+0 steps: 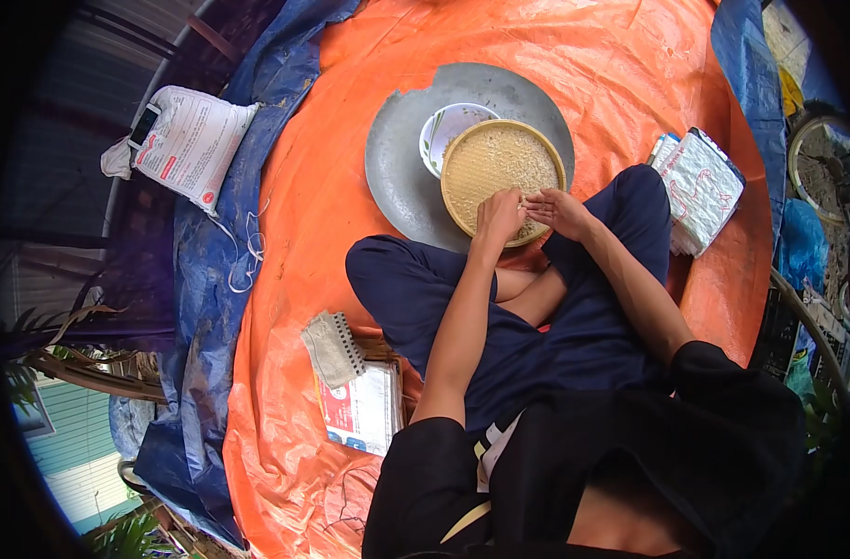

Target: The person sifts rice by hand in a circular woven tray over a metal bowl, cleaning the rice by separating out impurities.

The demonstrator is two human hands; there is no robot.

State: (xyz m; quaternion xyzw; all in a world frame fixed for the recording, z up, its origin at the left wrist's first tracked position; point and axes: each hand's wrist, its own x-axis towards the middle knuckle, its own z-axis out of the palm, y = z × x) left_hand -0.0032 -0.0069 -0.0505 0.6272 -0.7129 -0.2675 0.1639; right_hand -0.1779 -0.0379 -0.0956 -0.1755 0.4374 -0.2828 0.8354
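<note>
A round woven bamboo tray (pixel 485 172) sits in front of my crossed legs, with pale grains (pixel 537 172) scattered mostly over its right side. Over its near edge, my left hand (pixel 501 216) has its fingers curled together; what they hold, if anything, is too small to make out. Close beside it, my right hand (pixel 560 212) is turned partly palm up, its fingers stretched toward the left one. Beneath the tray's far left edge is a white bowl (pixel 441 130) with a leaf pattern, partly covered. Both rest on a large round grey metal tray (pixel 397 177) with a ragged edge.
An orange tarp (pixel 304 233) spreads beneath me, bordered by blue tarp (pixel 197 326). A full white sack (pixel 197 140) lies at left. Folded printed bags (pixel 702 191) lie at right. A spiral notebook (pixel 332 349) rests beside a printed packet (pixel 364 410). A wheel (pixel 821 168) stands far right.
</note>
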